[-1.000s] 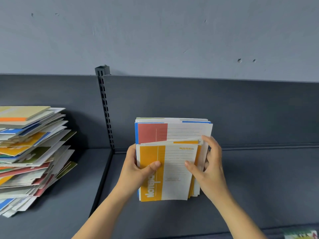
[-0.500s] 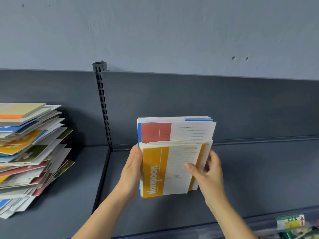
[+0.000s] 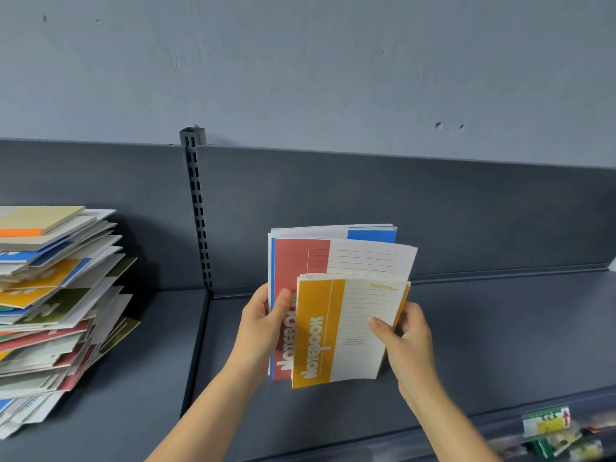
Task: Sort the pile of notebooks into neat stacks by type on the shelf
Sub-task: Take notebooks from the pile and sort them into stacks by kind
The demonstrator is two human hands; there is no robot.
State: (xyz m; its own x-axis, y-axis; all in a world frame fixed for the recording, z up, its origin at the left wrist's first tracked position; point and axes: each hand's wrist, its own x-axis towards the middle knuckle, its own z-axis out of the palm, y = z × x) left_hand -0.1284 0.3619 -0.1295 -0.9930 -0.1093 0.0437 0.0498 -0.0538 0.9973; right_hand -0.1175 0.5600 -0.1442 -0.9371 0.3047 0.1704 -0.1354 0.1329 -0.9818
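A single head-worn wide-angle view looked forward and slightly down at the dark shelf (image 3: pixel 500 328), facing its back panel and the grey wall (image 3: pixel 300 61) beyond. It sat close, at arm's reach. The shelf's front edge ran along the near bottom; no second view overlapped it.

pile (image 3: pixel 50 311): cut by left edge | price tag (image 3: pixel 546 423): blurred, unreadable | red notebook (image 3: pixel 286 271): half covered

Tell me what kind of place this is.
Probably a stationery shop or stockroom. Dark metal retail shelving with a slotted upright, a price label on the shelf's front edge, and a messy pile of notebooks on the left. Both hands hold more notebooks.
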